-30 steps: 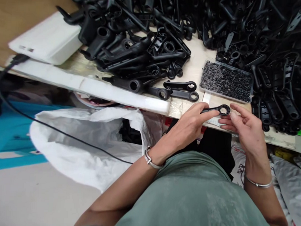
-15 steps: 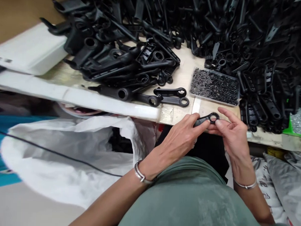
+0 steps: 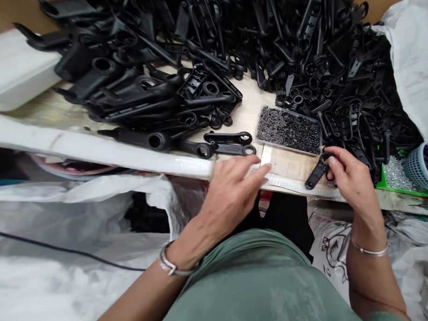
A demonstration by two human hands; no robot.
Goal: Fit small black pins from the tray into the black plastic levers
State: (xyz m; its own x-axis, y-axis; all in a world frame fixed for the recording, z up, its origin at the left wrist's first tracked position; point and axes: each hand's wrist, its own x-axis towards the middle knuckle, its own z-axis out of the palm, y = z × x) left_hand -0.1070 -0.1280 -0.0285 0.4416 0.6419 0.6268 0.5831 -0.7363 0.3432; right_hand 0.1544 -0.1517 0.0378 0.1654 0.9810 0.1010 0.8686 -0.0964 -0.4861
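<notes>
My right hand [image 3: 350, 177] is closed on a small black plastic lever [image 3: 316, 174] at the table's front edge, its free end pointing down-left. My left hand [image 3: 230, 191] hovers open and empty over the table edge, fingers stretched toward the bare patch of the table [image 3: 291, 165]. Just beyond the hands sits a clear tray of tiny black parts [image 3: 288, 130]. Two loose black levers [image 3: 230, 143] lie left of the tray. A large heap of black plastic parts [image 3: 239, 44] covers the back of the table.
A white box [image 3: 16, 74] stands at the left. White plastic bags [image 3: 74, 221] hang below the table edge, another bag [image 3: 417, 60] at the upper right. A green tray of shiny bits [image 3: 396, 174] and a blue basket [image 3: 422, 165] sit at the right.
My left hand has let go of the lever and opened, dropping back left. My right hand now holds the lever alone and has carried it right. The view has shifted rightward.
</notes>
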